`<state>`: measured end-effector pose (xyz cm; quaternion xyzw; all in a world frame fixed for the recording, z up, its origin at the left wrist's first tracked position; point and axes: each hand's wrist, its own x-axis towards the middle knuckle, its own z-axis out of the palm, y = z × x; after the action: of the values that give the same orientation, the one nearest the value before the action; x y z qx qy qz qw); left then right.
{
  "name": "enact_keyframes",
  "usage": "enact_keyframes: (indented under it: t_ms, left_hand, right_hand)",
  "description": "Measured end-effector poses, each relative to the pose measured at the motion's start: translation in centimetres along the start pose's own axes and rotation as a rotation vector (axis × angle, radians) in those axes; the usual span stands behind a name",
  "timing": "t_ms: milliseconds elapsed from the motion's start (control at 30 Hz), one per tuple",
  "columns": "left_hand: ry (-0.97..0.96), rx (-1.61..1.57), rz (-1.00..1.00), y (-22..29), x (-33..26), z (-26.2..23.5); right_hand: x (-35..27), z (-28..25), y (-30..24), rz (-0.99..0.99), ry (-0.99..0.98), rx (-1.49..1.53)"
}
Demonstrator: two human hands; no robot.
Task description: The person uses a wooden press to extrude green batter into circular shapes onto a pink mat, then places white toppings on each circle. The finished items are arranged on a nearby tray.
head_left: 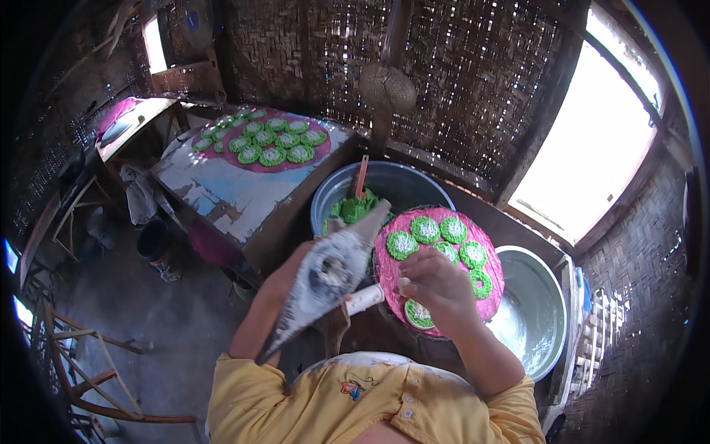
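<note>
A pointed wooden press [347, 248], dusted white, slants in front of my body; its round hollow holds whitish dough [331, 271]. A white cylinder [364, 299] juts from its side towards the right. My left hand [297, 259] is mostly behind the press, its fingers hidden. My right hand [436, 285] hovers above a round pink tray [388, 222], fingers curled together near a small pale bit that I cannot make out. Several green-and-white round cakes of thin strands [424, 229] lie on that tray. One ring [481, 283] at the right is all green, with a pink centre.
A large grey-blue basin [421, 177] behind the press holds green dough [357, 207] and an orange-handled tool [362, 176]. Another basin [547, 288] with whitish liquid stands right. On a worn table [270, 200] lies a pink sheet with several more cakes [274, 140]. A wooden chair frame [89, 381] stands left.
</note>
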<state>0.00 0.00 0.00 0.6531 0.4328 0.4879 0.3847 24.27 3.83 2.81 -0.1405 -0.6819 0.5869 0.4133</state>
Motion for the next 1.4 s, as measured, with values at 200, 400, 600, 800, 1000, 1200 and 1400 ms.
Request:
enact_keyframes:
  t_ms: [200, 400, 600, 800, 1000, 1200, 1400]
  left_hand:
    - [-0.166, -0.543, -0.181, 0.4, 2.2, 2.6]
    - [-0.16, 0.008, 0.36, 0.7, 1.1, 2.5]
    - [-0.168, -0.085, -0.022, -0.4, 2.5, 1.5]
    - [-0.056, -0.651, 0.593, -0.1, 5.5, -1.1]
    - [-0.178, -1.154, 0.431, 1.9, 7.3, 3.5]
    - [-0.005, -0.734, 0.294, -1.0, 6.7, 3.5]
    - [-0.234, -0.352, 0.09, -4.1, 4.9, 2.5]
  right_hand:
    - [1.7, 2.5, -1.1, -0.551, 0.129, -0.868]
    - [0.8, 2.2, -1.1, -0.54, 0.017, -1.118]
    - [0.1, -1.4, -1.0, -0.249, 0.097, -0.731]
    - [-1.0, -3.7, 2.5, 0.185, 0.39, -0.252]
    - [-2.7, 1.3, 4.5, 0.509, -0.345, 1.296]
    - [-2.6, -1.6, 2.4, 0.075, -0.151, 1.181]
    - [-2.4, -5.8, 1.9, 0.118, 0.042, 0.716]
